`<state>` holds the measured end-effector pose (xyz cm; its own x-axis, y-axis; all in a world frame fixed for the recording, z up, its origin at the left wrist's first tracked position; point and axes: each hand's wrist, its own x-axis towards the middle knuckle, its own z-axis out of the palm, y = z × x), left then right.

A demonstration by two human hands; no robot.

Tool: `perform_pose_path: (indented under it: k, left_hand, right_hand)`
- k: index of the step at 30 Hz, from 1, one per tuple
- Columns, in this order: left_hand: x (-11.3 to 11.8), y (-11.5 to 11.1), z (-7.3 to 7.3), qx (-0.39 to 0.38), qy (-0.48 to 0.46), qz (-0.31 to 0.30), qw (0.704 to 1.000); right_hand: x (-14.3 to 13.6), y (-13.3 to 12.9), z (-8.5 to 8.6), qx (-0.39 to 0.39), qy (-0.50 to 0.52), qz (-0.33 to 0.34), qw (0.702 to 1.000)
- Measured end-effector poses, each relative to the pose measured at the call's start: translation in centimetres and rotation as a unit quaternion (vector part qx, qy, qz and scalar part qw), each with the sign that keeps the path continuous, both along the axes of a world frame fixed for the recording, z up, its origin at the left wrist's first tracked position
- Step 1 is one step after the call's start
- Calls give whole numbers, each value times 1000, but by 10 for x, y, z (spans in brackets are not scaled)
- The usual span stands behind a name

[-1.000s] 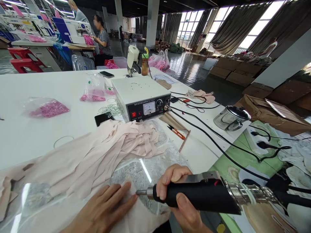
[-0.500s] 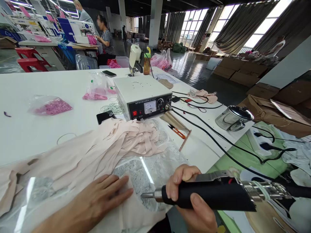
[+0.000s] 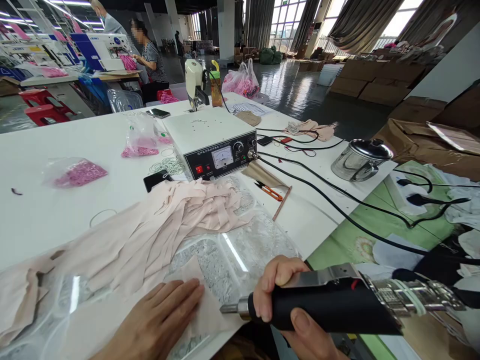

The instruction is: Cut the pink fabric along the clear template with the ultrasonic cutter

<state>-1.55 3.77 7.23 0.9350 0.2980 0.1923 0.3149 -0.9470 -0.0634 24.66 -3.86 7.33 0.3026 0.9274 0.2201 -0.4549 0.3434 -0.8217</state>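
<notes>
My left hand (image 3: 157, 317) lies flat, fingers stretched out, on a pale pink fabric piece (image 3: 210, 307) at the near edge of the work surface. In my right hand (image 3: 288, 300) is a black handheld ultrasonic tool (image 3: 330, 307) with a metal tip, its fingers wrapped round the body. The tip points left and is at the fabric's right part; whether it touches cannot be seen. Beneath lies a clear template sheet (image 3: 258, 245) with rounded cut-outs. A heap of pale pink fabric strips (image 3: 187, 205) spreads over it to the left.
Behind the strips stands a white generator box (image 3: 210, 132) with a dial; black cables (image 3: 322, 192) run right from it. Orange thread snips (image 3: 270, 191), a steel mug (image 3: 360, 162), bags of pink pieces (image 3: 80, 172) and a phone (image 3: 157, 180) lie around. A person (image 3: 153, 60) sits beyond the table.
The view has shifted slightly. The fabric piece under my left hand now has a pointed corner toward the back, and it lies turned. The tool tip now lies over the fabric instead of the sheet.
</notes>
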Motion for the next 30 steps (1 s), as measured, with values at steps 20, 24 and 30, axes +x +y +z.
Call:
perform_pose_path:
  k: [20, 24, 30]
  left_hand:
    - [4, -10, -15, -14, -29, 56, 998]
    - [6, -9, -9, -8, -33, 48, 998]
    - [5, -10, -10, -21, -28, 50, 998]
  right_hand:
    - [-7, 8, 8, 62, 4, 17, 998]
    - [-11, 12, 2, 67, -15, 20, 997]
    - [-17, 18, 3, 78, -26, 3, 997]
